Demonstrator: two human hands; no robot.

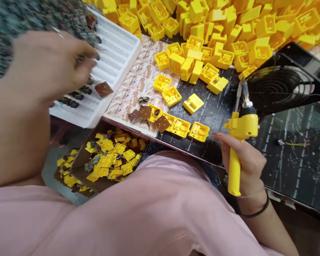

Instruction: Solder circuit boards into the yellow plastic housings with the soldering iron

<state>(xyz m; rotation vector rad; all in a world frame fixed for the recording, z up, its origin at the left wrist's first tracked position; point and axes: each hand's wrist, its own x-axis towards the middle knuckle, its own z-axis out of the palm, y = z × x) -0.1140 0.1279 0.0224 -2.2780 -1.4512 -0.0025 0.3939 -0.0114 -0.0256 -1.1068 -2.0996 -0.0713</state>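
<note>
My left hand (61, 62) is over the white foam tray (122, 46), its thumb and fingers pinched together. Something small and dark shows at the fingertips, too little of it to name. Below that hand, small dark wired parts (77, 95) and a brown circuit board (104, 89) lie on the tray. My right hand (246, 161) grips a yellow soldering gun (234, 163) by its handle, metal tip pointing up. Left of it, open yellow cases (199, 131) stand in a row at the bench edge, with brown boards (162, 123) lying on and beside some.
Many yellow cases (194, 53) are heaped across the back of the bench. A black fan (280, 81) stands at right. Below the bench, a cardboard box (82, 172) holds more yellow pieces. Grey-green wired parts (37, 17) are piled at upper left.
</note>
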